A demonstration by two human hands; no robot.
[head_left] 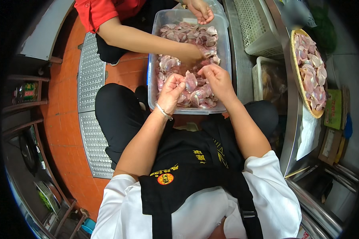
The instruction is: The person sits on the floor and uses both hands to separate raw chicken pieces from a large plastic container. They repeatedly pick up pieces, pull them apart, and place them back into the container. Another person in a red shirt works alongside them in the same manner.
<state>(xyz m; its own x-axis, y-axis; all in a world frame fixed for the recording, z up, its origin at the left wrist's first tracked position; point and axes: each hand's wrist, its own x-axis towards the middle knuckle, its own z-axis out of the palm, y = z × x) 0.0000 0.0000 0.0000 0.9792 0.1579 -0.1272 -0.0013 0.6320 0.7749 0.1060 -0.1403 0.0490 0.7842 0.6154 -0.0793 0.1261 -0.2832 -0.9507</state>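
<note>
A clear plastic tub (pixel 150 85) in front of me holds many pieces of raw pinkish meat with pale membrane, lying in reddish liquid. Over its near part, my left hand (pixel 171 89), with a bracelet at the wrist, pinches one piece of raw meat (pixel 190 81) between thumb and fingers. Just right of that piece is my right hand (pixel 218 79), its thumb and fingertips pressed together; whatever they hold, if anything, is too small to make out. More raw meat (pixel 201 96) lies beneath both hands.
Across the tub, a person in a red sleeve (pixel 97 16) has one hand in the meat and the other hand (pixel 201 11) over the far rim. At right, a round basket (pixel 296 67) of meat rests on a metal counter beside white crates (pixel 256 30). Metal grating (pixel 92 75) crosses the tiled floor.
</note>
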